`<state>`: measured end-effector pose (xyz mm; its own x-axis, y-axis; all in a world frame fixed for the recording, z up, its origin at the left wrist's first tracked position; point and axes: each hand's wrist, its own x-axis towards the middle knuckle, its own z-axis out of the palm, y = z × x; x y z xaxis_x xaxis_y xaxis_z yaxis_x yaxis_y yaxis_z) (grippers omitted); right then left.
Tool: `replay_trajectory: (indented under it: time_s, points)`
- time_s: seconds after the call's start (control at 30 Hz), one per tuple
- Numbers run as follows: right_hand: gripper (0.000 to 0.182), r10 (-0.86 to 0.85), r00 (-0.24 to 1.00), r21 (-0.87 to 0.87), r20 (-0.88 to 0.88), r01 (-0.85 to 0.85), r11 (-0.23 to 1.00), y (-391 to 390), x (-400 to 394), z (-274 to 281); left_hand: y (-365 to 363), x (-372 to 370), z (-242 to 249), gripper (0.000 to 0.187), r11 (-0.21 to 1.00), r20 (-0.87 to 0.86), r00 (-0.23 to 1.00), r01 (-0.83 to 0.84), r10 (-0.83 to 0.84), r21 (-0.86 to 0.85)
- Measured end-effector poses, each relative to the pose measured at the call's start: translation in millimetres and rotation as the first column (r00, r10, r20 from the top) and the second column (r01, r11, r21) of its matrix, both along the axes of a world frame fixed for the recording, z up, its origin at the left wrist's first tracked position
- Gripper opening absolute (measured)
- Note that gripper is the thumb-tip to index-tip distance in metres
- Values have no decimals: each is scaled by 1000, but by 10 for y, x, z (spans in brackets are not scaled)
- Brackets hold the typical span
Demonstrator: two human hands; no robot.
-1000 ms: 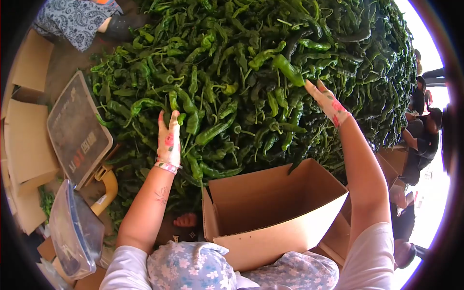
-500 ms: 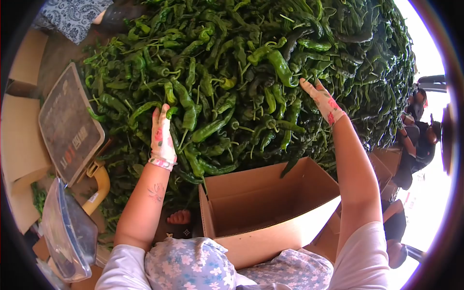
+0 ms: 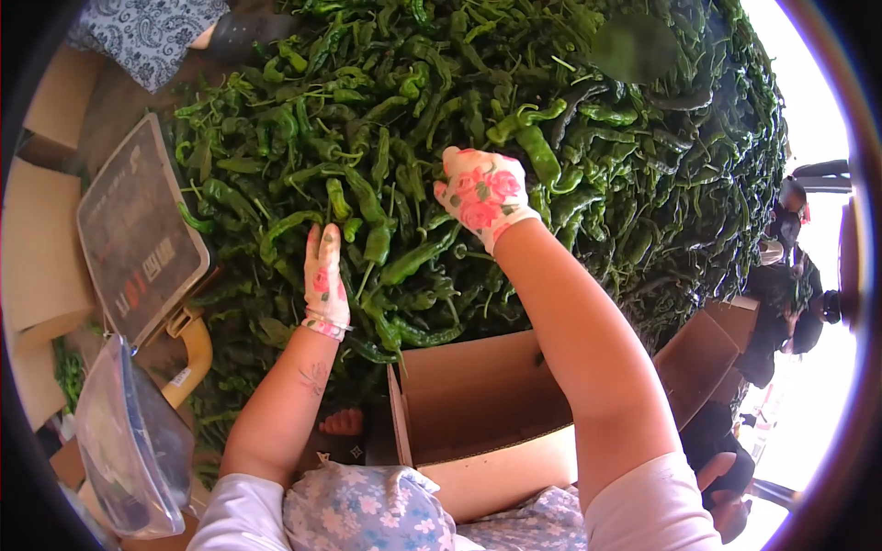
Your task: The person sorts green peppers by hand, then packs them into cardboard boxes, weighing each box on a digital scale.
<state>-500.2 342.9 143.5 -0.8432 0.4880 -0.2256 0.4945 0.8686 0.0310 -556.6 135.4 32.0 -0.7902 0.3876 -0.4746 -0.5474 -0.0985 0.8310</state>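
A big heap of green peppers [image 3: 386, 165] fills the middle and far part of the view. My left hand [image 3: 326, 280], in a white glove with pink roses, rests at the near left of the heap with its fingers stretched out against the peppers. In a matching glove, my right hand [image 3: 484, 195] is over the middle of the heap, its fingers curled down and closed. What lies under those fingers is hidden. Below both hands, an open cardboard box [image 3: 487, 390] stands close to my lap, partly covered by my right forearm.
On the left stands a scale display panel [image 3: 142, 230] beside a yellow pipe [image 3: 191, 358] and a clear plastic cover [image 3: 129, 441]. Cardboard cartons [image 3: 46, 248] line the left edge. Another box [image 3: 703, 354] stands at right, near several people [image 3: 781, 285]. Someone's shoe [image 3: 248, 37] shows at top left.
My right hand has moved left across the heap, from spread fingers to a closed hand. The left hand stays stretched out, a little lower and further right in view.
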Motion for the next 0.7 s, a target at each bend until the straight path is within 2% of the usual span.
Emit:
replay_trajectory:
  time_s: [0.03,0.07,0.13,0.2,0.23,0.27,0.3,0.33,0.37,0.4,0.43,0.47,0.5,0.53,0.57,0.6,0.63,0.67,0.7]
  points:
    - [31,12,1000,-70,20,-10,997,-14,-14,-6,-17,17,-11,86,999,14,1000,-12,11,31]
    - [31,10,1000,-68,21,-9,998,-54,42,52,-37,38,-25,87,998,32,999,-25,23,62]
    - [26,94,990,-43,-103,-98,994,-165,308,316,-56,38,-119,83,994,29,999,-34,31,105]
    - [24,120,958,-75,-261,-144,987,-291,646,635,-110,31,-278,63,989,-1,1000,0,0,151]
    - [24,120,922,-63,-367,-154,986,-365,821,788,-184,20,-561,60,979,-111,994,29,-7,202]
    - [25,114,877,-46,-467,-153,987,-431,1000,945,-229,-39,-578,60,975,-107,994,60,-38,214]
    - [29,80,860,-49,-504,-122,991,-476,1205,1113,-228,-54,-573,56,992,-196,979,71,-49,105]
    - [26,-252,868,-505,-428,1,863,-522,1461,1314,-178,-19,-565,52,996,-277,957,94,-89,3]
    - [22,-576,780,-809,-244,165,565,-554,1716,1509,-114,-3,-282,52,999,-100,995,-12,8,-39]
    - [24,-727,653,-891,-213,176,419,-674,2024,1652,-82,-42,-385,55,996,-26,996,-85,84,-38]
    - [25,-765,559,-872,-321,141,470,-798,2335,1778,-94,-31,-238,60,986,-131,990,36,-57,-161]
    - [26,-772,465,-816,-434,160,555,-936,2664,1913,-50,-17,-202,65,986,-188,979,48,-78,-157]
    - [28,-779,369,-755,-507,245,608,-1068,3035,2046,-10,-60,-197,67,989,-148,986,60,-79,-132]
    - [30,-744,328,-637,-582,385,668,-1213,3427,2104,-60,-190,-434,68,978,-255,960,69,-119,-195]
    - [32,-709,291,-508,-642,532,678,-1370,3818,2167,-223,-445,-941,65,978,-463,867,116,-186,-176]
    - [34,-804,34,-669,-594,534,517,-1562,4184,2270,-274,-610,-1133,61,976,-507,836,155,-212,-152]
    - [34,-824,-98,-637,-558,687,349,-1742,4475,2407,-295,-803,-1289,57,955,-425,872,138,-243,-262]
    - [33,-765,-239,-638,-597,720,273,-1919,4868,2393,-314,-795,-1271,52,912,-579,732,143,-358,-384]
    - [31,-757,-244,-642,-607,712,285,-1963,4978,2382,-341,-793,-1251,49,868,-697,559,86,-449,-489]
